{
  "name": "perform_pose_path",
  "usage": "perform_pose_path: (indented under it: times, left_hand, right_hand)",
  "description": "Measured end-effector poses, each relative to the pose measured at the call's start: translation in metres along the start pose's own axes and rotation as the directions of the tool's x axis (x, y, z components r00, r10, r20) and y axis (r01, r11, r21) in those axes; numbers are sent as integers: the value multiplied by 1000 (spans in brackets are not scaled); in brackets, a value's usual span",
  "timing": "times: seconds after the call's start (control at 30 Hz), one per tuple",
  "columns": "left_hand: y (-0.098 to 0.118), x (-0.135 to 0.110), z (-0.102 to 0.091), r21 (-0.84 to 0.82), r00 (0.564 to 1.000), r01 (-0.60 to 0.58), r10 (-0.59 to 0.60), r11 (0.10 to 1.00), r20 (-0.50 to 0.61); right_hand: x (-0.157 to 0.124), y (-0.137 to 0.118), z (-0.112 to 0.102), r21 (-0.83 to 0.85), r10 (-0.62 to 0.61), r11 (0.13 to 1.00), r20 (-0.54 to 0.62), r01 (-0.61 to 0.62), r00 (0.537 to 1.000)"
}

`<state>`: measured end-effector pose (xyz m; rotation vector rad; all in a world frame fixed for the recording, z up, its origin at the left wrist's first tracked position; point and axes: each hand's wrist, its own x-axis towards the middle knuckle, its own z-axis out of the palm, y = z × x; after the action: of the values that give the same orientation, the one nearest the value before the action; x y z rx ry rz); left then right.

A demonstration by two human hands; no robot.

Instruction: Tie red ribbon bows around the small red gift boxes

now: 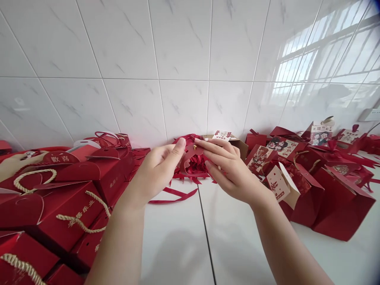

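Between my hands, above the far part of the white table (175, 225), is a curved red paper or card piece (186, 165) with a small gold bead or bell (194, 147). My left hand (160, 168) grips its left side, thumb up along the edge and the other fingers mostly hidden behind. My right hand (228, 166) presses its fingers together against the right side; its thumb is partly hidden. Behind and beneath lies a heap of red ribbons (197, 164), with a loose red ribbon strand (175, 200) trailing forward on the table.
Red gift boxes with rope handles (74, 206) are piled on the left. Another person's hand (20, 164) is at the far left. Red gift bags and boxes with printed cards (303, 194) stand on the right. An open cardboard box (239, 145) sits against the tiled wall (184, 51).
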<state>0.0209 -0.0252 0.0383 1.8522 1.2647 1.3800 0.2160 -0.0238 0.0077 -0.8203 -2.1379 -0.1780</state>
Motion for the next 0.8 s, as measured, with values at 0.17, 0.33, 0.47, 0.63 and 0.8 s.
perform_pose_path:
  times: [0.17,0.33,0.47,0.63,0.8]
  left_hand:
    - [10,-6,3,26,987,-80,75,996,143]
    - [10,-8,4,13,969,-145,139,989,205]
    - [12,-10,5,75,960,-208,189,975,208]
    - [16,-13,6,88,949,-265,244,960,197]
    - [19,-17,5,37,938,-298,285,954,196]
  right_hand:
    - [0,-6,2,24,-58,998,-123,61,991]
    - [2,-9,5,366,158,930,-311,-36,937]
    - [1,-11,7,661,344,739,-211,-125,915]
    - [0,-14,7,760,351,643,-186,-93,918]
    - [0,-14,7,825,334,561,-154,-64,930]
